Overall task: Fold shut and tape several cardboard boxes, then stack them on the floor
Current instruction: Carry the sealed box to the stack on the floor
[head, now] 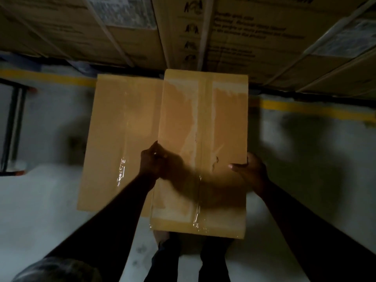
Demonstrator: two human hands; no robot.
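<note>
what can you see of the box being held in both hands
The held box is plain brown cardboard with its flaps folded shut. Clear tape glints along its centre seam, and pale patches show where older tape seems torn off. Its top faces the camera, roughly level. The left grip curls round its left edge; the right grip clasps the right edge, thumb on top. It overlaps a second taped box to the left; whether they touch is unclear.
</note>
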